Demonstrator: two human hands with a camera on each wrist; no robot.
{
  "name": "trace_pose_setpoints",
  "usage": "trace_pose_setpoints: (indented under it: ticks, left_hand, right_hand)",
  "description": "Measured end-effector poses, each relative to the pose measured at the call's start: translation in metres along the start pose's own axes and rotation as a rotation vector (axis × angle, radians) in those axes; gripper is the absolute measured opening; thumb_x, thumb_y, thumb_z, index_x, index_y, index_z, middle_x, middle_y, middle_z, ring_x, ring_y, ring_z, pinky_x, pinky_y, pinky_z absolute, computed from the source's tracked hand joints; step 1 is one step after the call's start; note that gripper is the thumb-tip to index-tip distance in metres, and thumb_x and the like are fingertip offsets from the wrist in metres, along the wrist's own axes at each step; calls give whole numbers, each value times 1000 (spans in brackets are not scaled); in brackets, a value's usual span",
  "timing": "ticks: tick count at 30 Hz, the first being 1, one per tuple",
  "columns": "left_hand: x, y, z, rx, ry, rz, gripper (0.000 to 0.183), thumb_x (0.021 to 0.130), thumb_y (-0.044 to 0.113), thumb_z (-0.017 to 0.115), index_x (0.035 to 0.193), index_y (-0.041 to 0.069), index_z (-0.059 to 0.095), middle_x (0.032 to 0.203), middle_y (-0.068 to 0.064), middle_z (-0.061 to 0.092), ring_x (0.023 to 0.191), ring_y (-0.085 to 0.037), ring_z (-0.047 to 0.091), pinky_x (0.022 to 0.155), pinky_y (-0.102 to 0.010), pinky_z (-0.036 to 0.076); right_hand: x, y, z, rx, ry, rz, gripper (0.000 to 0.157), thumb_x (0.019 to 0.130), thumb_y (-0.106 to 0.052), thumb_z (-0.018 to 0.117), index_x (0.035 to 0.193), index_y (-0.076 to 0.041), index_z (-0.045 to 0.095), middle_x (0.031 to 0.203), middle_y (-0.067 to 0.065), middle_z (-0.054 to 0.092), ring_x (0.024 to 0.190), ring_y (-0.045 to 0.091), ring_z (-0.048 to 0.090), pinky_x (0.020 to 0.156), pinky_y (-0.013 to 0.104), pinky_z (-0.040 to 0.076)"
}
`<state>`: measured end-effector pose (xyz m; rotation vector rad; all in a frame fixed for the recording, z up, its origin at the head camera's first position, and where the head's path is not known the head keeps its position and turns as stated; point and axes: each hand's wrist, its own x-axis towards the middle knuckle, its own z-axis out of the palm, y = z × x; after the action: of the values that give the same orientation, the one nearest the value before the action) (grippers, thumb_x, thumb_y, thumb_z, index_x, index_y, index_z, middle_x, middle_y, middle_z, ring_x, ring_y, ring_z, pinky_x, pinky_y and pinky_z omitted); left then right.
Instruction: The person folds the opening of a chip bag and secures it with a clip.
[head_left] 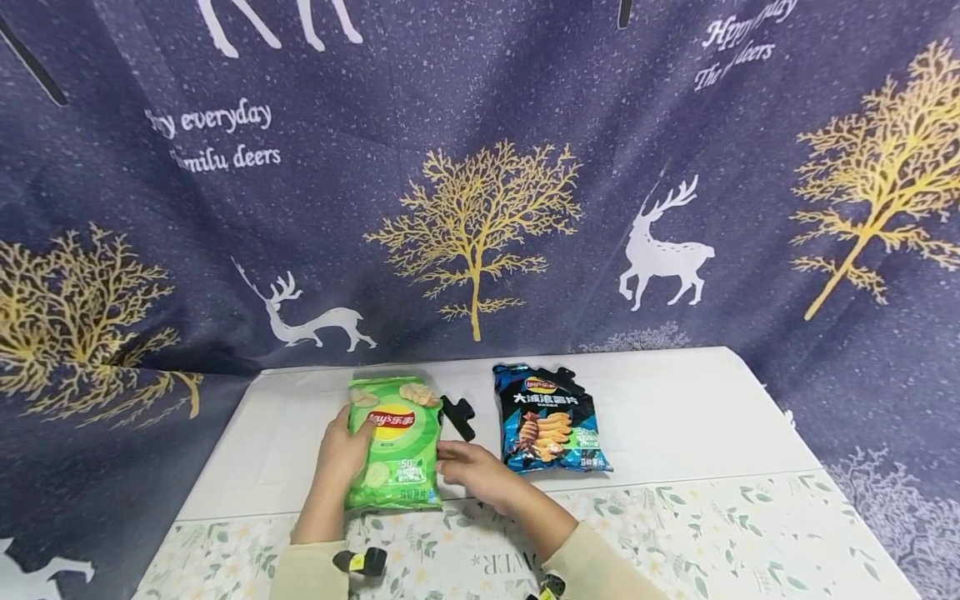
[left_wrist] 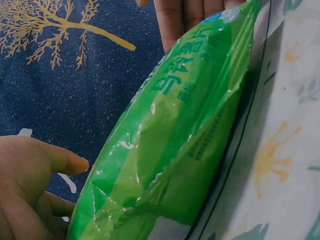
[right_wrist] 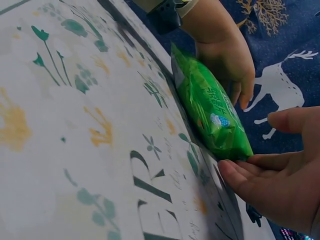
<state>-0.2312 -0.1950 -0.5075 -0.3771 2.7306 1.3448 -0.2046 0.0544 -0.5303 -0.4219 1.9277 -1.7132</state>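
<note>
A green Lay's chip bag (head_left: 393, 467) lies face up between the two hands. My left hand (head_left: 343, 450) is at its left edge, the thumb over the front in the head view; in the left wrist view that thumb stands beside the bag, with the other fingers partly hidden by it. At the right edge, my right hand (head_left: 476, 473) touches the bag with extended fingers, and its thumb is raised off in the right wrist view. Close to the bag's upper right side lies a black clip (head_left: 459, 418).
To the right, a blue and black chip bag (head_left: 551, 429) lies with another black clip (head_left: 562, 381) at its top. The white table (head_left: 675, 408) has a floral cloth (head_left: 675, 533) along its front. Behind hangs a dark blue curtain (head_left: 525, 108) with deer and trees.
</note>
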Motion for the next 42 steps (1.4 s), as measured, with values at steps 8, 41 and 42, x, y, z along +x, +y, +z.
trace_pose_setpoints:
  ticks: [8, 41, 42]
  left_hand:
    - [-1, 3, 0, -15, 14, 18, 71, 105, 30, 44, 158, -7, 16, 154, -37, 30, 144, -55, 30, 118, -68, 24]
    - [-14, 23, -9, -67, 53, 40, 74, 105, 33, 46, 162, 0, 11, 162, -32, 20, 150, -51, 21, 122, -66, 19]
    - [-14, 23, -9, -70, 60, 50, 74, 105, 33, 46, 161, 0, 11, 162, -32, 20, 150, -51, 20, 122, -65, 18]
  right_hand:
    - [1, 3, 3, 77, 33, 1, 55, 104, -24, 53, 152, 1, 41, 154, 24, 46, 135, 40, 54, 112, 49, 46]
    - [-2, -8, 2, 170, 131, -15, 60, 101, -21, 56, 154, 2, 37, 153, 24, 46, 129, 33, 59, 109, 45, 50]
    - [-2, -9, 2, 157, 134, -20, 60, 101, -21, 55, 154, 2, 36, 153, 24, 46, 131, 34, 57, 109, 46, 49]
